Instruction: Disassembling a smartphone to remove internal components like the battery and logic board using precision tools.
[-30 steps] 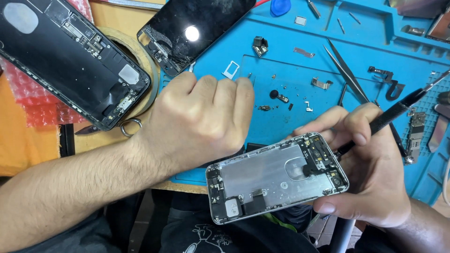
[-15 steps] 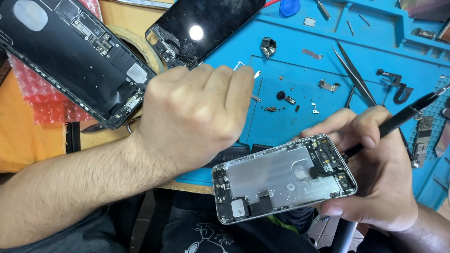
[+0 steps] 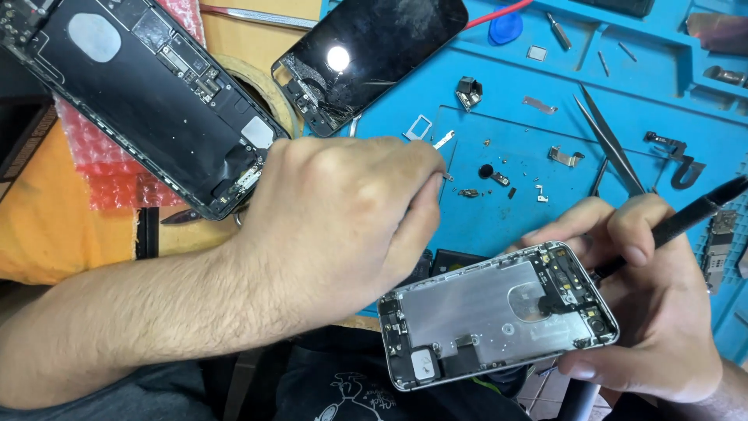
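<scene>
While rt hand (image 3: 654, 312) cradles silver phone shell (image 3: 499, 323) | lt hand (image 3: 343, 218) just beside

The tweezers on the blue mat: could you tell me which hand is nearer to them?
Right. The right hand lies just below the tweezers; the left hand is farther off, leftward.

Table (image 3: 257, 35) with a blue mat (image 3: 545, 195) over its right part. On the mat: cracked screen (image 3: 374, 54) at the far left corner, tweezers (image 3: 612, 144), blue pick (image 3: 505, 27), tray frame (image 3: 418, 127), bracket (image 3: 565, 156) and loose screws near the centre. Left of the mat: black phone shell (image 3: 148, 93) lying on tape roll (image 3: 265, 93), red bubble wrap (image 3: 109, 175), orange cloth (image 3: 54, 226).
</scene>
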